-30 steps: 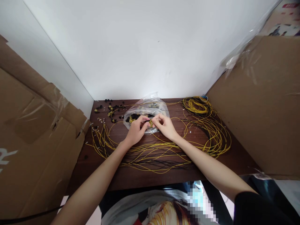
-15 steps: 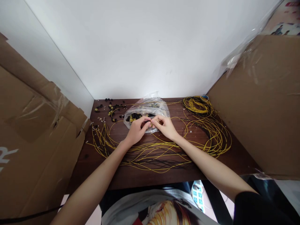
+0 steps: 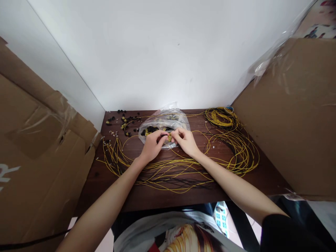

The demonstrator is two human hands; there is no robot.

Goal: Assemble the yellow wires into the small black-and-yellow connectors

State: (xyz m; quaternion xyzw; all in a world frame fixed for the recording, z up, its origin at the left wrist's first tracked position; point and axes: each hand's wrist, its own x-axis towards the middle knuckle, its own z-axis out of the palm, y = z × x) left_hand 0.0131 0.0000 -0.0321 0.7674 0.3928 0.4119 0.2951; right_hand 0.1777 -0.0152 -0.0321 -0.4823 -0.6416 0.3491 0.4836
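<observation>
A small yellow-and-black piece (image 3: 169, 137) is sitting between the fingertips, over a crinkled, see-through plastic bag (image 3: 181, 120); left hand (image 3: 153, 143) and right hand (image 3: 185, 142) are both pinching at it, knuckles arching, forearms slanting inward. Thin yellow and black wires (image 3: 168, 162) are looping smoothly across the dark brown wooden table (image 3: 168, 201).

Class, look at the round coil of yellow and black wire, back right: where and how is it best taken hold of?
Probably the left side of the coil, pinched as a bundle from above and the left: it lies flat in loops, with the white wall behind and cardboard to its right.
</observation>
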